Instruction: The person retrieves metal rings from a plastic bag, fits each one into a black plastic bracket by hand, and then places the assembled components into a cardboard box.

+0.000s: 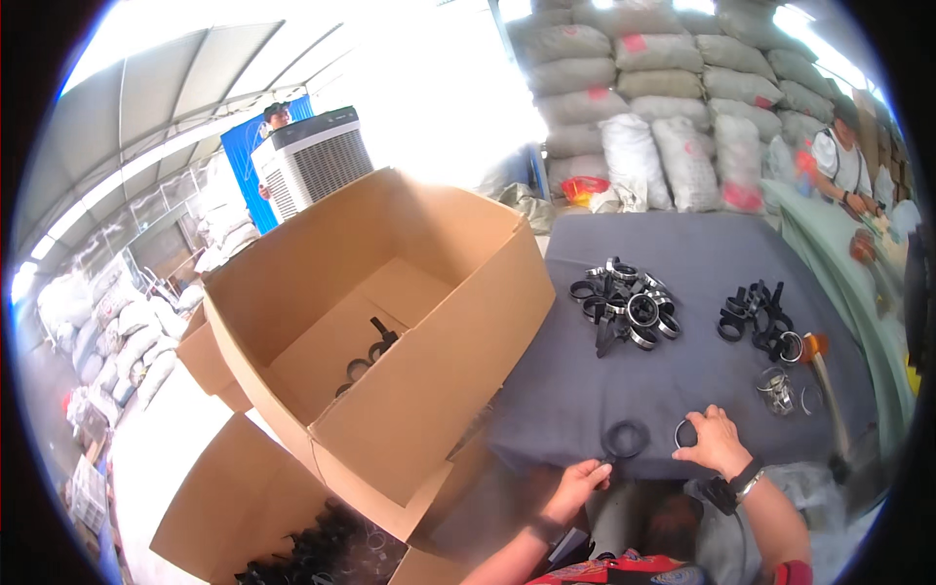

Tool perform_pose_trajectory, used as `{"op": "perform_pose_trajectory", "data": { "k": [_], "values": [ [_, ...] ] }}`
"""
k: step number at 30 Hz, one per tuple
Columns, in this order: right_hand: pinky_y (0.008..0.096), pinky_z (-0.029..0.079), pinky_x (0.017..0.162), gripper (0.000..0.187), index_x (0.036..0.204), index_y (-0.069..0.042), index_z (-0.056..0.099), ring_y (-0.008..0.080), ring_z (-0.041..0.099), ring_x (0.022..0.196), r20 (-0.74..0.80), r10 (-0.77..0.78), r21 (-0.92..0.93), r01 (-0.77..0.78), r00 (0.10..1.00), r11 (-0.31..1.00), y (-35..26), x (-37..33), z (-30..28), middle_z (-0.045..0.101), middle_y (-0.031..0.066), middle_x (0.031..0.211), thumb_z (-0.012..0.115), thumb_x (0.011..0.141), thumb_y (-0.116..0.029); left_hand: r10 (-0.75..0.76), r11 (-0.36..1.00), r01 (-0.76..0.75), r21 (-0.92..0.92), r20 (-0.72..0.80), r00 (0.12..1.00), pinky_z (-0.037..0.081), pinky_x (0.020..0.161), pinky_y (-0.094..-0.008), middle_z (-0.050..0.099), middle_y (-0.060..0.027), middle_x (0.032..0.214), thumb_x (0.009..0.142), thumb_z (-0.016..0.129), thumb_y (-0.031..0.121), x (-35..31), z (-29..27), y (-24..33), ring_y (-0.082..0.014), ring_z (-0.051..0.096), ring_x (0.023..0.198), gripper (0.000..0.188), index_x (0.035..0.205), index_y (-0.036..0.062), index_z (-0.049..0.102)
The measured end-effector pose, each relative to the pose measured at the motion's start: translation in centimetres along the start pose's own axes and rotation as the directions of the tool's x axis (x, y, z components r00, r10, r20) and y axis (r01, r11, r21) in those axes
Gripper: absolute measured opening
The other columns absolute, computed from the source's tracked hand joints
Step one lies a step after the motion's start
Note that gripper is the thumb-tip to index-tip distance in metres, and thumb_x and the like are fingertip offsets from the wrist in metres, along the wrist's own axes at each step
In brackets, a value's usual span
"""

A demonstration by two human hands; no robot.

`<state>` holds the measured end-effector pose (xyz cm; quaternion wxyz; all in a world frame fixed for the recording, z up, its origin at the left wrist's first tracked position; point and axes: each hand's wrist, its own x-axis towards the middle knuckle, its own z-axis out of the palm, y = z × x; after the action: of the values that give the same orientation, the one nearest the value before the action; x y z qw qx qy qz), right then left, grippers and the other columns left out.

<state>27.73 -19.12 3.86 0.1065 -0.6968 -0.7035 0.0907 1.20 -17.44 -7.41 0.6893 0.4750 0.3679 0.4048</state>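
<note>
Near the front edge of the grey-covered table (pixel 526 419), my left hand (pixel 577 487) pinches the short stem of a black ring clamp (pixel 626 440). Just right of it, my right hand (pixel 718 444) curls its fingers round a thin ring (pixel 680 435) with a silvery edge, which rests at the cloth. Farther back lies a pile of black clamps with metal bands (pixel 629 302). To its right is a smaller heap of black clamps (pixel 756 317). Loose metal rings (pixel 777 392) sit close to an orange-headed hammer (pixel 829 395) at the right.
A large open carton (pixel 439 370) with a few black clamps inside stands left of the table. Below it, another carton (pixel 224 497) holds many black parts. Stacked sacks (pixel 663 78) and an air cooler (pixel 312 161) are behind. A person (pixel 840 161) works at a green-covered table.
</note>
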Motion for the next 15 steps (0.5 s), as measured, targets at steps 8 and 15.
{"op": "perform_pose_trajectory", "data": {
  "k": [8,15],
  "values": [
    [0.0439,0.045,0.094,0.074,0.13,-0.009,0.052,0.0341,0.049,0.112,0.111,-0.293,-0.088,0.303,0.95,0.949,1.4,0.6,-1.4,0.053,0.0162,0.118,0.079,0.064,-0.025,-0.025,0.999,0.026,-0.026,0.026,0.999,0.043,0.071,-0.0238,0.06,0.0013,0.072,0.095,0.058,0.019,0.8,-0.3,-0.2,-0.0068,0.053,0.07,0.023,0.077,0.0052,0.062],
    [0.0401,0.047,0.092,0.065,0.122,-0.006,0.055,0.0354,0.053,0.107,0.188,-0.342,-0.037,0.354,0.921,0.934,1.0,1.0,-2.2,0.055,0.0168,0.113,0.076,0.061,-0.012,-0.011,1.0,0.011,-0.002,0.001,1.0,0.044,0.07,-0.0245,0.061,0.0013,0.072,0.095,0.058,0.02,0.0,-0.1,-0.4,-0.0069,0.053,0.07,0.023,0.077,0.0047,0.062]
  ]
}}
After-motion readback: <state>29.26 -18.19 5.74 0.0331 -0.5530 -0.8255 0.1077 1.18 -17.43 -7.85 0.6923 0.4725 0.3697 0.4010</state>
